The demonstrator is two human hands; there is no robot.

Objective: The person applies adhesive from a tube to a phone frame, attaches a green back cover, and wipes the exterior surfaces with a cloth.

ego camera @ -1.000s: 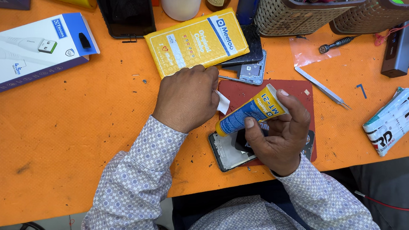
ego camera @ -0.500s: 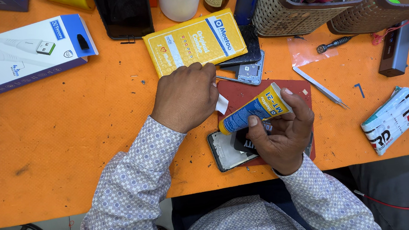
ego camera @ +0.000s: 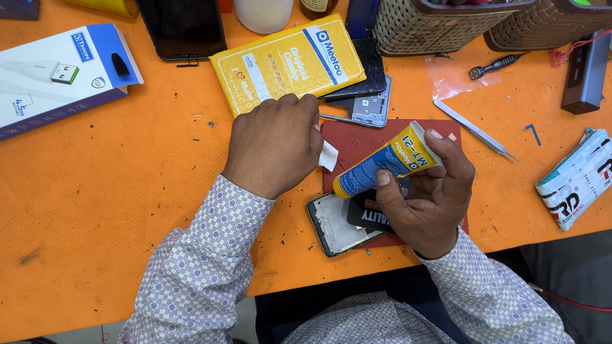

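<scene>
Right hand (ego camera: 428, 199) hides most of the opened phone (ego camera: 335, 224)

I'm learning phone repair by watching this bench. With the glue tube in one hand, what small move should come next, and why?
Probably bring the tube's tip down to the phone frame. The right hand holds the blue-and-yellow tube tilted above it, while the left hand pinches a small white piece beside the red mat.

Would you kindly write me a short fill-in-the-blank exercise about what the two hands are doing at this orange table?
1. The right hand grips a yellow and ____ tube.
2. The left hand pinches a small ____ scrap.
3. The phone frame lies partly on a dark ____ mat.
4. The metal tweezers lie to the ____ of the mat.

Missing words: blue; white; red; right
</scene>
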